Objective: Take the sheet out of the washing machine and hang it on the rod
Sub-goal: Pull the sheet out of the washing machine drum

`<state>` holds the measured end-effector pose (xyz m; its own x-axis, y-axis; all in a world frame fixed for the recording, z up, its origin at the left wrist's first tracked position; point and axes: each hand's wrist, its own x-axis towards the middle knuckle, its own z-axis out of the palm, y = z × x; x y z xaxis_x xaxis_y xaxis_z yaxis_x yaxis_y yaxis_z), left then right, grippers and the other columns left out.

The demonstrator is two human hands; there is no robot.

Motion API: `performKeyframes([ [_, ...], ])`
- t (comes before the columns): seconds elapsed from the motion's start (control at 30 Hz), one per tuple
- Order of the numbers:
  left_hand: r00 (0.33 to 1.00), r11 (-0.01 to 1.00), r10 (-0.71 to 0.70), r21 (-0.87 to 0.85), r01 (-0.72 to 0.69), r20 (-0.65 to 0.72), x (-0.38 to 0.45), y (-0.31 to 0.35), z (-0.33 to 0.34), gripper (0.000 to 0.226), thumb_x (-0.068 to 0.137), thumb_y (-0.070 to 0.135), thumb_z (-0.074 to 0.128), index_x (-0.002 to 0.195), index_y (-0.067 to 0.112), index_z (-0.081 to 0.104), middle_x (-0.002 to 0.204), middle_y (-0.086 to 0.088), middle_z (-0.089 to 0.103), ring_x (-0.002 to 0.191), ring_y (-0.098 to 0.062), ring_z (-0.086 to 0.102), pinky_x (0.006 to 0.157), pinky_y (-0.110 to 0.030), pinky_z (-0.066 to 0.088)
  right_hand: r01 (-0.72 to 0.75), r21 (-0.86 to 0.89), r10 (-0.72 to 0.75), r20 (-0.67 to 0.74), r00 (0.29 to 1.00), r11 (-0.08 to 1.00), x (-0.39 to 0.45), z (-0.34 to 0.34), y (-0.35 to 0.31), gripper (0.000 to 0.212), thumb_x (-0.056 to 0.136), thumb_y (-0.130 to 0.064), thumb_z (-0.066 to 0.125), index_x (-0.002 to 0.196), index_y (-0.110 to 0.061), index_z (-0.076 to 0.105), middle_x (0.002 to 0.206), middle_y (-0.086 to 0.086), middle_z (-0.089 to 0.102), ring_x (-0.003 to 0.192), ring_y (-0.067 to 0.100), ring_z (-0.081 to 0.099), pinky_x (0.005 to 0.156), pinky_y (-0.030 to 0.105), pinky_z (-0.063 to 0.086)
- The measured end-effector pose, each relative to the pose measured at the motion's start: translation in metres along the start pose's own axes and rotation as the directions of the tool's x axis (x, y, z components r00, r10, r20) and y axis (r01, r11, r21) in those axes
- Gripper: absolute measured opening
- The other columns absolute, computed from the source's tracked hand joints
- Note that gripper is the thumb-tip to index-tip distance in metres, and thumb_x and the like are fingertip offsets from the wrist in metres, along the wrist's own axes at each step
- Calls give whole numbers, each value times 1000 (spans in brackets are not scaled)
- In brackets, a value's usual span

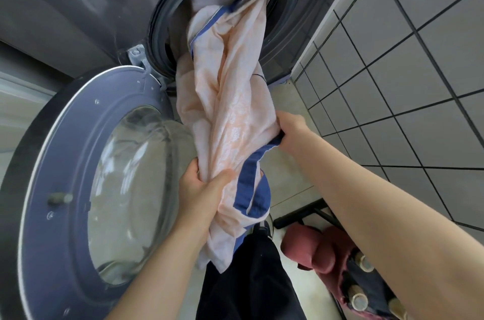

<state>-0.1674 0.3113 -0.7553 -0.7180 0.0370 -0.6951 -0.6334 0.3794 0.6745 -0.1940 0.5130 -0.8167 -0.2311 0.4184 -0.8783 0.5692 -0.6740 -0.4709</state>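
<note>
A peach sheet [230, 89] with a blue border hangs in a long twisted bundle out of the drum opening of the grey washing machine [78, 5]. Its upper part is still inside the drum. My left hand [201, 188] grips the bundle low down, fingers curled round the cloth. My right hand [290, 133] holds the sheet higher on its right side, pinching the blue border. The loose end dangles below my left hand over my dark trousers. No rod is in view.
The round glass door [104, 175] stands swung open at the left. A grey tiled wall [406, 70] runs along the right. A black rack base [301, 215] and dark red cloth with bottles [340, 267] sit on the pale floor at lower right.
</note>
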Motion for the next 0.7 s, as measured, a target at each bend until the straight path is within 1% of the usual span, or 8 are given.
performKeyframes([
  [0.07,999,1000,-19,-26,18,-31,0,-2,2,22,75,16,76,93,21,64,90,0,71,83,-19,68,76,-39,58,191,-42,-193,-25,981,981,-10,-8,-5,16,87,-8,57,82,-16,70,84,2,69,88,26,64,72,34,55],
  [0.17,994,992,-81,-108,73,-76,2,-2,4,23,75,22,78,94,19,65,91,0,71,86,-21,69,78,-39,57,427,-146,-432,-5,902,893,-39,-28,-5,26,85,-11,52,83,-20,76,90,-3,73,97,20,65,83,38,56],
  [0.23,989,981,-118,-162,103,-85,4,1,5,27,72,25,80,94,18,66,91,-1,73,85,-22,70,80,-40,57,532,-201,-541,14,841,822,-62,-45,-2,24,88,-13,53,88,-20,76,91,-5,73,97,15,65,86,39,56],
  [0.37,986,978,-137,-171,120,-91,8,7,8,27,72,26,81,94,17,68,89,-2,74,83,-23,71,78,-40,58,680,-261,-689,74,721,685,-109,-73,10,22,94,-9,55,98,-18,75,89,-7,73,90,4,66,80,21,51],
  [0.47,988,979,-136,-166,122,-79,9,10,11,26,73,25,79,95,17,67,90,-3,74,84,-23,71,78,-39,58,673,-294,-672,121,730,678,-128,-79,31,21,93,-9,59,101,-19,75,87,-13,74,84,0,66,75,16,49],
  [0.53,990,980,-130,-155,121,-50,7,12,15,27,74,26,78,97,16,67,91,-3,75,86,-23,72,78,-38,58,613,-220,-584,187,790,758,-137,-77,47,22,93,-6,58,104,-16,74,92,-10,75,89,4,68,77,17,51],
  [0.63,992,981,-122,-147,126,38,3,16,22,44,67,42,84,101,19,68,92,-2,76,86,-21,73,83,-43,58,411,-42,-384,277,881,911,-148,-66,63,22,94,-7,55,106,-11,73,95,6,75,92,22,71,80,35,56],
  [0.7,985,973,-136,-175,153,108,-1,20,25,60,57,57,81,103,21,67,93,-2,76,87,-22,73,85,-45,57,373,-94,-335,280,900,923,-147,-60,69,22,95,-7,54,107,-10,72,94,8,75,90,25,71,81,44,57],
])
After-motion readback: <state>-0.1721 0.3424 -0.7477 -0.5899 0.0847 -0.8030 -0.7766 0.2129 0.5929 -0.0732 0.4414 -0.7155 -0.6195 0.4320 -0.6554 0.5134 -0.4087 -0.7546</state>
